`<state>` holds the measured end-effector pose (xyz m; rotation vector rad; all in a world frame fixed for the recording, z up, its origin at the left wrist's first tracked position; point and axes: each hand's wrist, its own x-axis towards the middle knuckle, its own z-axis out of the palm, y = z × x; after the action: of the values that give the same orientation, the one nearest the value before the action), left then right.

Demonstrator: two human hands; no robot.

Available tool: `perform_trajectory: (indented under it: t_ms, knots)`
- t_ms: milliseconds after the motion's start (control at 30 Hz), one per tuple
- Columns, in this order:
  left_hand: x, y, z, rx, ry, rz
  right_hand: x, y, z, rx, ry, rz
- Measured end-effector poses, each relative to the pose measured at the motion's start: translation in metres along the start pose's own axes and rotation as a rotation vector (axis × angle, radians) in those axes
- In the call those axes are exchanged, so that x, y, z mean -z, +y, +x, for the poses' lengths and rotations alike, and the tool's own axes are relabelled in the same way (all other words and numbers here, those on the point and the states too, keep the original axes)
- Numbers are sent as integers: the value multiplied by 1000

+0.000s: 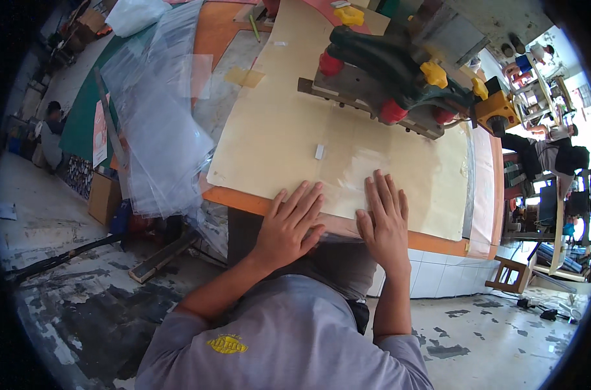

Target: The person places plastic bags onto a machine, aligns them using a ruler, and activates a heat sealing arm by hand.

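My left hand (pixel 291 224) lies flat near the front edge of a cream-coloured work sheet (pixel 263 143), fingers stretched and slightly apart. To its right, my right hand (pixel 384 214) is also laid flat, its thumb held away from the fingers. Both rest on or beside a clear plastic sheet (pixel 368 162), whose outline is hard to make out against the cream surface. Just beyond the fingers sits a small white piece (pixel 319 152). Across the far side hangs a dark green machine arm (pixel 386 62) with red and yellow knobs and a long metal bar (pixel 367 107).
Loose clear plastic sheets (pixel 162 130) are heaped at the left over a green mat (pixel 80 123). An orange table edge (pixel 432 244) runs along the front. A yellow box (pixel 497 112) with a black button stands right of the machine. Other people are in the background.
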<state>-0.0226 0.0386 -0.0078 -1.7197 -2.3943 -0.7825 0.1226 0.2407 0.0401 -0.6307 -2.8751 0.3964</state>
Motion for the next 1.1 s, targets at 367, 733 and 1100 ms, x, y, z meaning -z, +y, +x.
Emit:
perform_trajectory:
  t_ms: [367, 733, 1100]
  knots:
    - [-4, -2, -3, 29, -9, -8, -4, -5, 0, -24, -18, -11]
    - [-4, -4, 0, 25, 1, 22, 1, -3, 7, -25, -20, 45]
    - [-8, 2, -7, 43, -3, 17, 4, -4, 0, -67, -60, 57]
